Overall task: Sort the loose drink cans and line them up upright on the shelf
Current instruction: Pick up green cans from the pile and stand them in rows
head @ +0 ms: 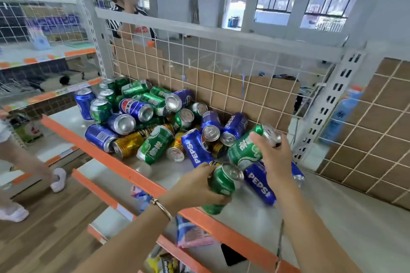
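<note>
My left hand [195,184] has its fingers [218,200] curled round a green can [223,184], held tilted just above the front of the shelf [332,217]. My right hand [276,157] grips a second green can [244,150] by its side, clear of the shelf and slanting, its top toward the wire back [221,68]. Just below both lies a blue Pepsi can [259,182] on its side. Beyond, the heap [155,122] of green, blue and gold cans sprawls against the wire, while a few upright cans [101,108] stand at the far left end (a row barely begun, I judge). The step in hand looks like gathering the greens. The next move calls for turning both upright and setting them on bare shelf beside like colours, without nudging the heap into a roll over the orange lip [133,175].
</note>
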The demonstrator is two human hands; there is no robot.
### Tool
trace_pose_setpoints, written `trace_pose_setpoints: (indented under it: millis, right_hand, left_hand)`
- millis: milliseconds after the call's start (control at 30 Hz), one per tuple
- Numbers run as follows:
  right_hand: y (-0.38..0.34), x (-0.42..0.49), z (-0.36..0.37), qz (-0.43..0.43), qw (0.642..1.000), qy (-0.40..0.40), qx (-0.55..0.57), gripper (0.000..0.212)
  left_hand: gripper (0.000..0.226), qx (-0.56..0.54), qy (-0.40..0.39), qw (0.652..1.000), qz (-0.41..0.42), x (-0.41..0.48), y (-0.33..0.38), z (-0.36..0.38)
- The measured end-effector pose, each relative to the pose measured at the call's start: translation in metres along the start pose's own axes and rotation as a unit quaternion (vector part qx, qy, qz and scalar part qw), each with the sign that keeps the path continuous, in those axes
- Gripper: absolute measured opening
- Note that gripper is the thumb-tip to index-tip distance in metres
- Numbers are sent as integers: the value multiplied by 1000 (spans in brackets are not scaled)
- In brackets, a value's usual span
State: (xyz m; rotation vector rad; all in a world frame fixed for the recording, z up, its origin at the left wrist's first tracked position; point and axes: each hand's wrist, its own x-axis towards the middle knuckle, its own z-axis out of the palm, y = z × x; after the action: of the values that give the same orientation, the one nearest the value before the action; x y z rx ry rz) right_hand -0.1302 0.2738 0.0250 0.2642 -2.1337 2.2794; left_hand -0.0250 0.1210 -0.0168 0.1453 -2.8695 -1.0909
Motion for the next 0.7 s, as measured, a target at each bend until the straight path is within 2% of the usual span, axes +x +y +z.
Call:
trace_pose_setpoints:
  millis: [67,133,200,367,467,600,700]
  right_hand:
    - [-13,0,-7,25,998,27,51,26]
    - [-21,-2,-15,28,995,67,73,16]
    - [-23,-9,-26,54,989,90,102,16]
    - [-16,-35,-60,137,980,97,109,22]
    - [-8,-54,-78,177,979,85,54,38]
    - [-5,-84,-116,214,971,101,41,26]
    - [-10,-104,-153,222,964,139,39,27]
  left_hand:
    - [50,-154,-22,987,-31,2,4,2]
    - [41,-275,-51,959,-38,4,10,9]
    - [30,-366,-68,926,-63,7,16,18]
    - [43,-551,-117,818,-113,15,46,36]
    - [45,-584,-166,788,-104,20,65,50]
    - [38,-552,-221,798,-101,18,91,79]
    - [48,-532,-256,802,-90,10,119,106]
